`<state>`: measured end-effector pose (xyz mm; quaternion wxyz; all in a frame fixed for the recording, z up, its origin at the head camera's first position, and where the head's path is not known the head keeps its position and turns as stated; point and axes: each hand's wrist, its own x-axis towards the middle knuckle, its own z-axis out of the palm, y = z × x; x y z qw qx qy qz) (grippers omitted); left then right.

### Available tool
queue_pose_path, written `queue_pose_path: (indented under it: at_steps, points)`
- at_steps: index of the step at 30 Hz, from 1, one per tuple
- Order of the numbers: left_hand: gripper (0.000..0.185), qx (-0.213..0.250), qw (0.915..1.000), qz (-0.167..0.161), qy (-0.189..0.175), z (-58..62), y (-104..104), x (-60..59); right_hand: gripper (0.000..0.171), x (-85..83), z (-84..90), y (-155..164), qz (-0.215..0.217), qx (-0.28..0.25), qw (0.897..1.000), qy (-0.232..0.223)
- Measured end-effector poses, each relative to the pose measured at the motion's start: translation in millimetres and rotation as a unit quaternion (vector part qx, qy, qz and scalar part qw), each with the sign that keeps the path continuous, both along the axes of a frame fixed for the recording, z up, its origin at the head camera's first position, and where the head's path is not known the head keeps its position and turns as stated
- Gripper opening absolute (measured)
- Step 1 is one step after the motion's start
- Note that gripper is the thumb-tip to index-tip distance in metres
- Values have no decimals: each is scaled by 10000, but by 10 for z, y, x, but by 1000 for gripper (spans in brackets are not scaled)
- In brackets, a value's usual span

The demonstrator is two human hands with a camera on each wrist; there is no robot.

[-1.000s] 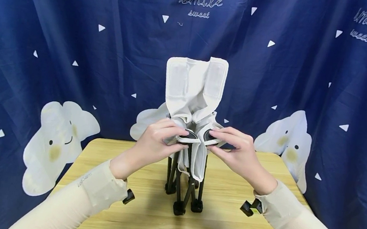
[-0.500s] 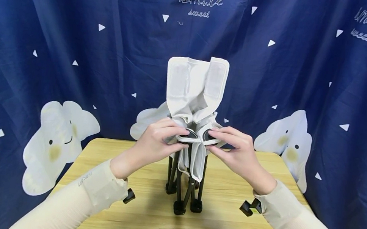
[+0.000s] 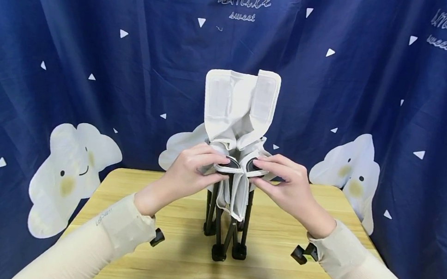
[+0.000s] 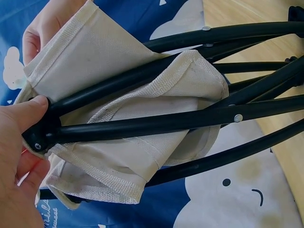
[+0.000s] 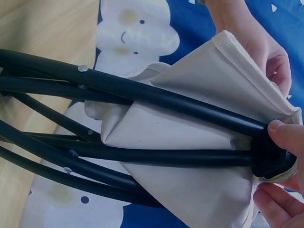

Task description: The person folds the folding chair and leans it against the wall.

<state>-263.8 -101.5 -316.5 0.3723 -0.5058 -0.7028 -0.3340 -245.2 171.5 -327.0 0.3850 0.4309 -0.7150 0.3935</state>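
A small folding chair (image 3: 237,197) with off-white fabric and black tube legs stands upright, its frame drawn together and its cloth seat creased and hanging between the tubes. Its back panel (image 3: 219,97) rises above both hands, side flaps turned forward. My left hand (image 3: 188,170) pinches the black corner piece at the left front of the seat, thumb below and fingers above. At the other front corner, my right hand (image 3: 291,182) grips the matching piece (image 5: 268,156) the same way. In the left wrist view, the crossing legs (image 4: 152,126) run from the held corner towards the tabletop.
The chair's black feet (image 3: 219,252) rest on a light wooden table (image 3: 294,278). Behind it hangs a navy curtain (image 3: 154,56) printed with clouds and white triangles. Black camera mounts (image 3: 158,238) stick out from both cuffs.
The chair's back panel and legs have shifted very slightly to the right in the head view. Both hands keep their hold on the front corners, almost unmoved.
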Motion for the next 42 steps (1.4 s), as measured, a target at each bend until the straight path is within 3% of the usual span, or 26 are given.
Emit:
queue_pose_path:
  at_steps: [17, 27, 42]
  points:
    - [36, 181, 9987, -314, -351, -54, -40, -102, 41, 38, 11, -57, -252, 116, 9986, 458]
    - [40, 292, 9992, -234, -160, -113, -48, -115, 41, 37, -7, -71, -363, 175, 9982, 435]
    - [42, -2, 9996, -204, -181, -56, -92, -17, 43, 79, 0, -53, -583, 254, 9974, 343]
